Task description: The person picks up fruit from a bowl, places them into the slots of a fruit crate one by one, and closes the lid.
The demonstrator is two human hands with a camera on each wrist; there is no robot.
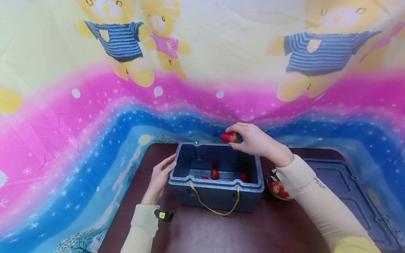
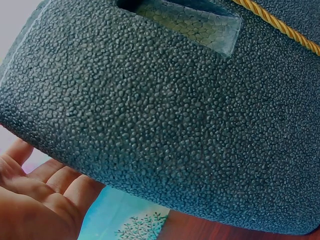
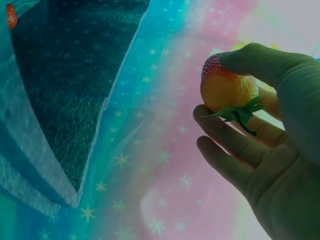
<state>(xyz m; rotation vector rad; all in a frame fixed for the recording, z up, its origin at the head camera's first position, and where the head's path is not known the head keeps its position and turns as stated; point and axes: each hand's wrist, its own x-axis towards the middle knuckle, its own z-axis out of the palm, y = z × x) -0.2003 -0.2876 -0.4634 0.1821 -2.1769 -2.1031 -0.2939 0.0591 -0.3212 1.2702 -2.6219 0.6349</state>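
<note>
A strawberry (image 3: 227, 85), red at the tip and yellow near its green leaves, is pinched between the thumb and fingers of my right hand (image 1: 254, 138). That hand is above the back right rim of a dark grey foam box (image 1: 218, 200) with a golden rope handle (image 1: 215, 211). Several red fruits lie inside the box, among them one red fruit (image 1: 214, 174) near the middle. My left hand (image 1: 160, 177) rests its fingers against the box's left side; in the left wrist view, that hand (image 2: 50, 195) shows behind the box's edge.
A bowl (image 1: 286, 198) of red fruits stands right of the box, partly under my right forearm. The grey box lid (image 1: 335, 175) lies at the right of the dark brown table (image 1: 209, 232). Behind hangs a cloth (image 1: 202, 88) printed with bears.
</note>
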